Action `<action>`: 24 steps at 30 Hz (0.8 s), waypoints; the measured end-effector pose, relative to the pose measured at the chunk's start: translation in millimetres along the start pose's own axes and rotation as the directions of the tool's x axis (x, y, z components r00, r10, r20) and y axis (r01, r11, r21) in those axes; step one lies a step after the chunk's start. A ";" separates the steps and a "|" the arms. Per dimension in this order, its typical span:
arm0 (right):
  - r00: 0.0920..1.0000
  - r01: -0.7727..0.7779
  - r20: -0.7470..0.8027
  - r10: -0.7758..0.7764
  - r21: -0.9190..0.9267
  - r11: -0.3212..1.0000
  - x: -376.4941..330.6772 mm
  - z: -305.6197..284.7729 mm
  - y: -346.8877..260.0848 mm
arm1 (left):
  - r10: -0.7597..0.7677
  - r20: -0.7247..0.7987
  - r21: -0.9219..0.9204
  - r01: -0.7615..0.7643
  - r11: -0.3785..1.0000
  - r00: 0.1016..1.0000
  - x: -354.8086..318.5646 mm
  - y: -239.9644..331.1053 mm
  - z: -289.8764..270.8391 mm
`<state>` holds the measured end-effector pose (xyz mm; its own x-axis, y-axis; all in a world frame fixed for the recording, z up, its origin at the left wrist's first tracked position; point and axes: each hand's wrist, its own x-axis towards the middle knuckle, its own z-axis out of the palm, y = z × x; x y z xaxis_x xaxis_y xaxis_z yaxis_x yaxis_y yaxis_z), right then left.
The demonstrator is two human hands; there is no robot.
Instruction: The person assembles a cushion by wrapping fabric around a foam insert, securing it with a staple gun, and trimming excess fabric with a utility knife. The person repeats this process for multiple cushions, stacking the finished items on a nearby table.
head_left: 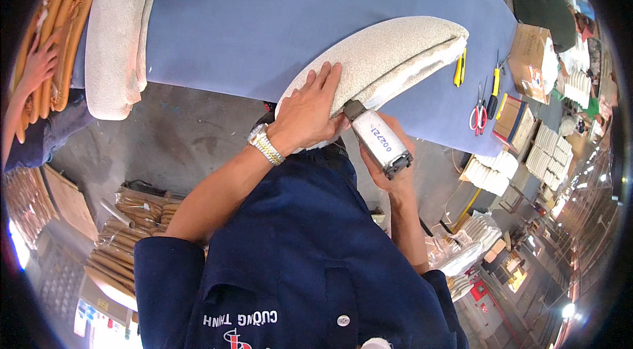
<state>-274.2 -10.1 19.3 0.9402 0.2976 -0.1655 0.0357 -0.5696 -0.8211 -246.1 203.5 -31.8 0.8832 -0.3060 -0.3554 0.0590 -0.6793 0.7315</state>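
Observation:
A curved piece of upholstery [369,49] in cream nubby fabric lies at the near edge of the blue-covered table [231,12], its fabric edge folded along a seam. My left hand [306,108] rests flat on its near end, fingers stretched out over the fabric, thumb by the seam. In my right hand [403,177] is a silver and black staple gun [379,138], its nose against or very close to the seam beside my left thumb. The fingers of that hand wrap round the tool's far side and are partly hidden.
A similar cream piece [119,39] lies on the table's left. Beyond it, another person's hand [41,65] touches tan curved frames [59,32]. At right lie a yellow cutter [459,68], red-handled snips [478,118], a yellow-black tool [493,95] and a cardboard box [529,62].

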 end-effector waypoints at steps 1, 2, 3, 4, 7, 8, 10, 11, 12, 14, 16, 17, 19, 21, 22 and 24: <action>1.000 -0.004 0.000 0.004 -0.004 1.000 0.4 -0.1 0.1 | -0.003 0.012 -0.016 0.003 1.000 1.000 1.3 -0.7 -1.5; 1.000 -0.002 -0.003 0.002 -0.008 1.000 2.4 -0.4 -0.4 | -0.003 0.019 -0.028 0.003 1.000 1.000 4.1 -1.3 -4.9; 1.000 0.000 -0.006 0.000 -0.012 1.000 3.7 -0.4 -0.7 | -0.003 0.027 -0.040 0.004 0.999 1.000 5.3 -1.7 -7.3; 1.000 0.018 -0.015 -0.018 -0.024 1.000 2.3 0.2 -1.4 | -0.004 0.032 -0.040 0.005 0.999 0.999 3.9 -1.3 -7.9; 0.998 0.053 -0.024 -0.055 -0.062 0.997 -4.0 -0.5 -5.9 | 0.004 0.029 -0.045 -0.003 0.999 1.000 1.5 -0.5 -6.6; 0.999 0.046 -0.024 -0.047 -0.067 0.997 -8.2 0.0 -6.2 | 0.015 0.027 -0.041 -0.014 0.999 1.000 0.4 -1.1 -3.7; 0.998 0.052 -0.029 -0.054 -0.064 0.997 -10.4 -1.1 -6.3 | 0.025 0.024 -0.039 -0.025 0.999 0.999 0.5 -1.9 -1.1; 1.000 0.026 -0.016 -0.027 -0.067 0.997 -12.1 -0.8 -6.7 | 0.023 0.024 -0.039 -0.022 0.999 0.999 0.5 -1.8 -1.9; 1.000 -0.001 -0.004 0.001 -0.069 0.998 -14.3 -0.8 -7.8 | 0.020 0.025 -0.038 -0.019 0.999 0.999 0.7 -1.8 -2.4; 1.000 -0.015 0.026 0.017 -0.073 0.997 -14.1 -1.3 -8.6 | 0.004 0.027 -0.051 -0.002 0.999 1.000 0.9 -2.1 -2.6; 0.998 0.009 0.060 -0.005 -0.074 0.997 -12.0 -2.4 -9.7 | -0.007 0.038 -0.062 0.009 0.998 0.999 0.0 -0.7 -5.7; 0.998 -0.002 0.059 0.006 -0.077 0.997 -11.2 -1.8 -8.9 | -0.012 0.049 -0.064 0.015 0.998 0.999 -1.0 0.9 -7.9; 0.998 -0.025 0.058 0.030 -0.081 0.996 -10.0 -0.8 -9.0 | -0.021 0.050 -0.054 0.024 0.998 0.999 -1.5 2.2 -4.5; 0.993 -0.099 0.063 0.098 0.010 0.995 -8.2 -1.4 -11.9 | -0.031 0.037 -0.036 0.032 0.999 0.999 -2.9 4.5 3.1; 0.989 -0.137 0.066 0.133 0.056 0.989 -7.1 -1.7 -13.3 | -0.028 0.047 -0.050 0.031 0.998 0.998 -2.3 2.9 5.0; 0.993 -0.110 0.057 0.108 0.027 0.994 -1.9 -0.3 -15.3 | -0.017 0.051 -0.058 0.020 0.998 0.999 2.6 -1.9 3.9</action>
<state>-276.4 -2.1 32.3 0.9177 0.2776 -0.2841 -0.0768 -0.5777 -0.8126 -245.7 201.4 -36.4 0.8572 -0.3282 -0.3969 0.1035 -0.6452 0.7570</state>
